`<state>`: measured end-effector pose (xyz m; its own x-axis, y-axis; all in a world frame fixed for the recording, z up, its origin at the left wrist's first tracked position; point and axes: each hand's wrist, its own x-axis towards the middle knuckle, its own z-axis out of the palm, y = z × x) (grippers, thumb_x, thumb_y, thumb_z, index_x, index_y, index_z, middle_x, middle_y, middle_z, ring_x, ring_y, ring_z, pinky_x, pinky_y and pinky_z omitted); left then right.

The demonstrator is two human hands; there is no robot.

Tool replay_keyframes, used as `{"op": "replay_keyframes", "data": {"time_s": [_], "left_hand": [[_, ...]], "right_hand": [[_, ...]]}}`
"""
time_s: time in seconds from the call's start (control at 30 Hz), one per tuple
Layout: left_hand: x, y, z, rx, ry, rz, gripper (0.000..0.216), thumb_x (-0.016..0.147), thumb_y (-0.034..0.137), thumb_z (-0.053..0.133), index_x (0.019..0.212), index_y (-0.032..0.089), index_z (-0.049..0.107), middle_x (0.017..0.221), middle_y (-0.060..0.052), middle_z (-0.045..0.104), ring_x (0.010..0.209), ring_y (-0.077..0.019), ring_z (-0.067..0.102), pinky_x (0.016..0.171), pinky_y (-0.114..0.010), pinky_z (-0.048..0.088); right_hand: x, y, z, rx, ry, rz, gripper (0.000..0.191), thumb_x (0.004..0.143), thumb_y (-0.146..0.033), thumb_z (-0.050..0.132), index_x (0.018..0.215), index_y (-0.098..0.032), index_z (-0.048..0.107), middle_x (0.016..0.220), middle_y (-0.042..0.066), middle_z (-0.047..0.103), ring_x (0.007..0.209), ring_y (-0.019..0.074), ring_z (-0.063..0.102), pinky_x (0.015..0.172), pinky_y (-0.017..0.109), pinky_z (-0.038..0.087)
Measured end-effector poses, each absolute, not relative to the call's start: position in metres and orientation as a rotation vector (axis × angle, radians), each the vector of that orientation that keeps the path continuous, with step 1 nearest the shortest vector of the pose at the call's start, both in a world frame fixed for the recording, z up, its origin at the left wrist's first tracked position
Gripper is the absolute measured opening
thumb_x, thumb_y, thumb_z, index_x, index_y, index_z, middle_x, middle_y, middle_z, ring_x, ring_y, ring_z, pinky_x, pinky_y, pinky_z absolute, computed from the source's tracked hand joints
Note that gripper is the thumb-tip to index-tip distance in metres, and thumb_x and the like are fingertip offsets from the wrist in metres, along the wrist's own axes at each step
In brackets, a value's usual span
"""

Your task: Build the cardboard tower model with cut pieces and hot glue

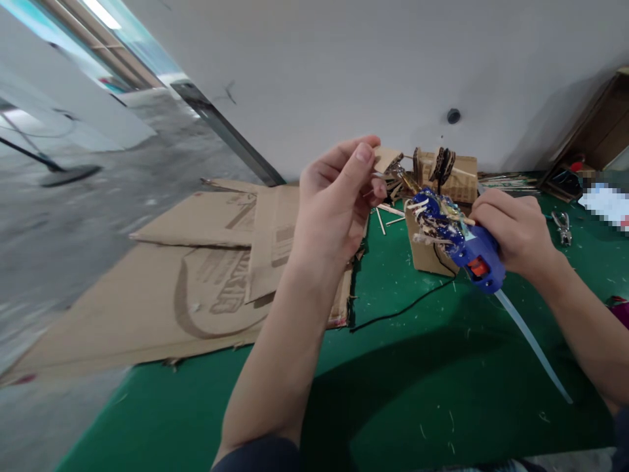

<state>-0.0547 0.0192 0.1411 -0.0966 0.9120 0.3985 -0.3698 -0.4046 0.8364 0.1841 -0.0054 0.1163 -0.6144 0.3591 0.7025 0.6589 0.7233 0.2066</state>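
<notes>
My left hand (339, 196) is raised above the green mat, its thumb and fingers pinched on a thin stick (380, 176) whose end pokes out to the right. My right hand (515, 233) grips a blue hot glue gun (459, 242) crusted with dried glue and card scraps. Its nozzle points left toward the stick, a short way from it. A clear glue stick (533, 344) trails from the gun's back, and its black cord (403, 308) runs across the mat.
Flattened cardboard sheets (196, 288) lie at the left over the green mat (417, 393). Behind the hands stand small cardboard boxes (455, 174) with loose sticks (388, 213) around them. Pliers (563, 226) lie at the right, near a cardboard box (597, 131) by the wall.
</notes>
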Motion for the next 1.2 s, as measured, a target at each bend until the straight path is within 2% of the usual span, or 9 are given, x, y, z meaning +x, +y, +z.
{"op": "replay_keyframes", "data": {"time_s": [0.17, 0.3, 0.47, 0.67, 0.83, 0.97, 1.07, 1.2], "left_hand": [[-0.056, 0.019, 0.143, 1.162, 0.716, 1.682, 0.006, 0.084, 0.031, 0.081, 0.080, 0.027, 0.082, 0.062, 0.000, 0.062, 0.052, -0.0077, 0.049, 0.045, -0.024, 0.036], [-0.057, 0.019, 0.143, 1.163, 0.713, 1.683, 0.007, 0.087, 0.032, 0.079, 0.083, 0.026, 0.080, 0.067, -0.001, 0.065, 0.052, -0.0079, 0.050, 0.047, -0.025, 0.036], [-0.057, 0.019, 0.143, 1.142, 0.699, 1.683, 0.013, 0.091, 0.027, 0.074, 0.081, 0.027, 0.081, 0.065, -0.001, 0.063, 0.051, -0.0075, 0.050, 0.047, -0.025, 0.034], [-0.057, 0.018, 0.143, 1.150, 0.689, 1.659, 0.008, 0.088, 0.028, 0.077, 0.082, 0.024, 0.081, 0.064, -0.001, 0.063, 0.051, -0.0076, 0.050, 0.046, -0.025, 0.034], [-0.056, 0.018, 0.142, 1.191, 0.717, 1.641, 0.009, 0.087, 0.031, 0.079, 0.087, 0.023, 0.081, 0.071, -0.002, 0.067, 0.053, -0.0080, 0.055, 0.047, -0.024, 0.041], [-0.056, 0.020, 0.140, 1.191, 0.637, 1.627, 0.006, 0.084, 0.027, 0.080, 0.083, 0.022, 0.083, 0.065, 0.000, 0.065, 0.048, -0.0056, 0.053, 0.043, -0.020, 0.042], [-0.059, 0.021, 0.138, 1.246, 0.648, 1.602, 0.008, 0.085, 0.032, 0.082, 0.086, 0.024, 0.083, 0.065, 0.000, 0.067, 0.050, -0.0065, 0.055, 0.044, -0.019, 0.045], [-0.066, 0.024, 0.134, 1.323, 0.729, 1.594, 0.019, 0.086, 0.043, 0.081, 0.091, 0.025, 0.080, 0.077, -0.002, 0.074, 0.054, -0.0088, 0.061, 0.047, -0.020, 0.048]], "right_hand": [[0.185, -0.006, 0.115, -0.772, -2.296, -0.617, 0.021, 0.099, -0.017, 0.045, 0.079, -0.020, 0.052, 0.080, 0.005, 0.058, 0.063, 0.0135, 0.045, 0.052, 0.031, 0.025], [0.185, -0.006, 0.115, -0.767, -2.311, -0.645, 0.023, 0.099, -0.015, 0.042, 0.078, -0.020, 0.053, 0.079, 0.004, 0.057, 0.062, 0.0127, 0.044, 0.052, 0.030, 0.024], [0.184, -0.006, 0.116, -0.709, -2.274, -0.671, 0.023, 0.099, -0.014, 0.044, 0.079, -0.020, 0.053, 0.079, 0.004, 0.059, 0.062, 0.0125, 0.045, 0.051, 0.030, 0.026], [0.184, -0.008, 0.117, -0.725, -2.275, -0.658, 0.022, 0.097, -0.013, 0.045, 0.078, -0.021, 0.052, 0.080, 0.005, 0.060, 0.062, 0.0136, 0.049, 0.051, 0.030, 0.027], [0.183, -0.010, 0.119, -0.718, -2.279, -0.647, 0.021, 0.097, -0.014, 0.045, 0.078, -0.021, 0.051, 0.079, 0.004, 0.057, 0.061, 0.0139, 0.043, 0.052, 0.030, 0.026], [0.182, -0.011, 0.119, -0.690, -2.236, -0.643, 0.023, 0.098, -0.015, 0.044, 0.077, -0.021, 0.050, 0.078, 0.004, 0.055, 0.060, 0.0135, 0.041, 0.052, 0.029, 0.025], [0.181, -0.011, 0.120, -0.699, -2.224, -0.649, 0.024, 0.098, -0.014, 0.044, 0.076, -0.021, 0.049, 0.077, 0.003, 0.055, 0.059, 0.0129, 0.040, 0.051, 0.029, 0.025], [0.181, -0.011, 0.121, -0.719, -2.236, -0.653, 0.025, 0.099, -0.014, 0.043, 0.075, -0.022, 0.048, 0.076, 0.003, 0.056, 0.058, 0.0126, 0.041, 0.051, 0.029, 0.025]]}}
